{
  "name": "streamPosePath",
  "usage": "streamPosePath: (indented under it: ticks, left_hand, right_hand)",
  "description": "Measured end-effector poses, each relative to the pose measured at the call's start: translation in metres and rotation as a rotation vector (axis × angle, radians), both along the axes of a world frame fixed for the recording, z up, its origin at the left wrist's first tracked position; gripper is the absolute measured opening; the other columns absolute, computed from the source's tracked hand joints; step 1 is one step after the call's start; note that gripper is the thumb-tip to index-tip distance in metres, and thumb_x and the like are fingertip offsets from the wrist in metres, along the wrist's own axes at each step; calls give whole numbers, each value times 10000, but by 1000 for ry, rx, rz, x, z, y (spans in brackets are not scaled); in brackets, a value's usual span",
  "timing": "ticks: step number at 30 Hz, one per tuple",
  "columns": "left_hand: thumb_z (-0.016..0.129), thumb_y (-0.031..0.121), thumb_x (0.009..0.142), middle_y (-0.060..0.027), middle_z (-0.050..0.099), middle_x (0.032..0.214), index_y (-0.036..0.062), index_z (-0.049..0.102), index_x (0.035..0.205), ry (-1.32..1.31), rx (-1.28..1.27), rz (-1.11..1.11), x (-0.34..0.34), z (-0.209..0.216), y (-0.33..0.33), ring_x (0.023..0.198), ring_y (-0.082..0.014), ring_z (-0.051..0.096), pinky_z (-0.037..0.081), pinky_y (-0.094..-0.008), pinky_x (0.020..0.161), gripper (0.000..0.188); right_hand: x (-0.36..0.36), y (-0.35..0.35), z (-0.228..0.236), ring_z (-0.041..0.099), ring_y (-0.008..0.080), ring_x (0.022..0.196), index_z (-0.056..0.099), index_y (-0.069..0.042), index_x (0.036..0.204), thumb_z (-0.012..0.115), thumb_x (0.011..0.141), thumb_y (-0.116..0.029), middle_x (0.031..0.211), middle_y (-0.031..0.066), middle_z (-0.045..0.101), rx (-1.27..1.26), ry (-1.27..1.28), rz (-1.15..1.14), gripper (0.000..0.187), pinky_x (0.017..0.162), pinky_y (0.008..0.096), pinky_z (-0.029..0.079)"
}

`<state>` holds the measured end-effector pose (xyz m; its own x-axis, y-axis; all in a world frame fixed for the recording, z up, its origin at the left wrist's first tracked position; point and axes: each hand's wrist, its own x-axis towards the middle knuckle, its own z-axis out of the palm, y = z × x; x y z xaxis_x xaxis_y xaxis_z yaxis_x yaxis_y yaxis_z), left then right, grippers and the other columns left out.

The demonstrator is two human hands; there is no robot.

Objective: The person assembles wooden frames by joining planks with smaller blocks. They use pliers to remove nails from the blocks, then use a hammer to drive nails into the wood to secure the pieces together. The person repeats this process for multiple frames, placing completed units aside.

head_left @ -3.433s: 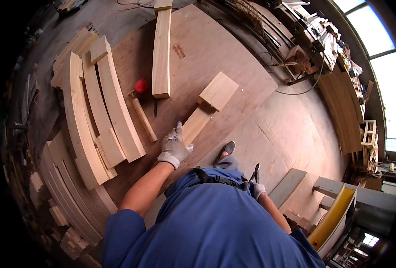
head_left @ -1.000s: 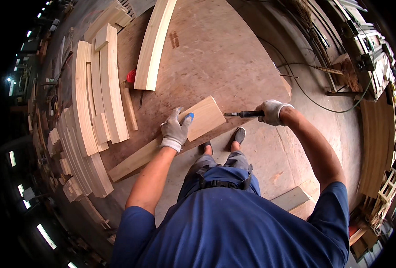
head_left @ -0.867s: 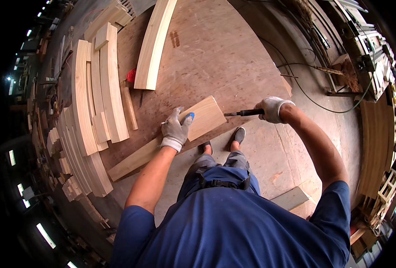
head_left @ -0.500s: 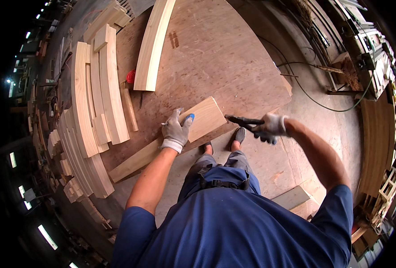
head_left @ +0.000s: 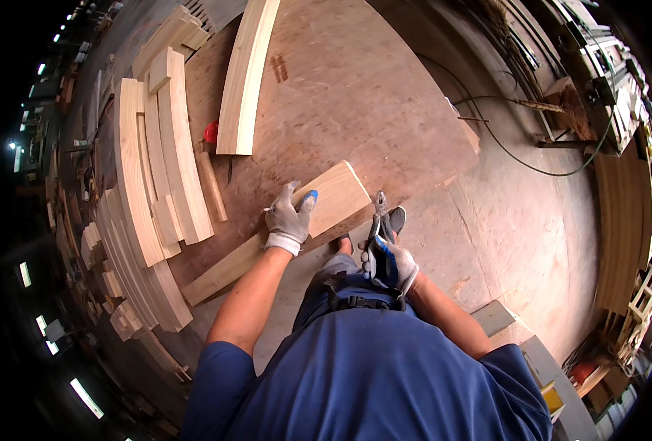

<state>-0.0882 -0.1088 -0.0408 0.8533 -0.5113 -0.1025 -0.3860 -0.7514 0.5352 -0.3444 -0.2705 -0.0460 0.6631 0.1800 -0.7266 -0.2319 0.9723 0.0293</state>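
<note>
Steadying the wooden piece (head_left: 337,192) with my left hand (head_left: 287,219): thumb spread away from the fingers, glove resting on the wood near where the broad block meets the narrower length. Can't tell if any finger hooks under.

My right hand (head_left: 390,263) is closed around the pliers (head_left: 382,214), nose up and just beside the block's right-hand corner. Contact with the wood: can't tell.

Status, my read: partway. Piece is laid out on the desk (head_left: 355,103) and steadied, tool is in hand. Left: no completed result shows at that corner, so I wouldn't call that end done. Any fixing there is too small to make out. Can't tell if the stacked curved boards (head_left: 133,169) on the left are worked or not.

Orientation: piece lies along the near edge of the desk, long axis diagonal, near-left to far-right. Broad block points far-right, narrow tail points near-left. Block and tail being one part or two: unclear.

Also on the desk, left of centre: a wooden handle (head_left: 211,187), not in either hand.
</note>
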Motion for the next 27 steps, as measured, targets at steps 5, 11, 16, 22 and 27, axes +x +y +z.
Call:
streamPosePath:
  ticks: [5, 11, 16, 22, 27]
  left_hand:
    - [747, 517, 969, -226, 741, 1318, 54, 674, 1354, 1, 10, 3, 2, 2, -4, 1211, -417, 711, 561, -506, 1014, 606]
    - [748, 504, 974, -191, 747, 1331, 76, 675, 1366, -4, 35, 13, 1, 4, -5, 1217, -390, 716, 553, -505, 1024, 585]
    - [734, 543, 972, -180, 747, 1340, 86, 665, 1374, 0, 16, 11, 1, -3, -2, 1225, -386, 714, 545, -507, 1029, 612]
    - [714, 576, 976, -187, 747, 1336, 90, 660, 1378, -12, 49, 12, 1, -2, -3, 1227, -392, 712, 537, -523, 1027, 633]
    - [715, 591, 971, -198, 750, 1320, 87, 664, 1369, -14, 39, 24, 1, -4, -1, 1213, -397, 717, 541, -525, 1018, 645]
  right_hand:
    - [-6, -40, -17, 771, 280, 809, 713, 45, 1152, 677, 1090, -247, 973, 180, 786, -516, 219, 277, 300, 692, 424, 640]
    - [11, -108, 14, 747, 282, 818, 773, 5, 1081, 733, 1000, -312, 863, 172, 768, -1244, 156, 929, 329, 790, 434, 577]
    - [53, -146, 80, 735, 447, 1078, 753, -57, 1149, 688, 983, -304, 1077, 246, 774, -1619, 71, 1278, 304, 913, 516, 573]
    - [84, -170, 109, 737, 431, 1114, 755, -72, 1191, 677, 999, -288, 1145, 223, 778, -1719, -6, 1550, 299, 945, 514, 583]
    - [105, -187, 120, 729, 418, 1149, 747, -82, 1224, 663, 1009, -267, 1176, 210, 774, -1714, -76, 1670, 296, 957, 509, 581]
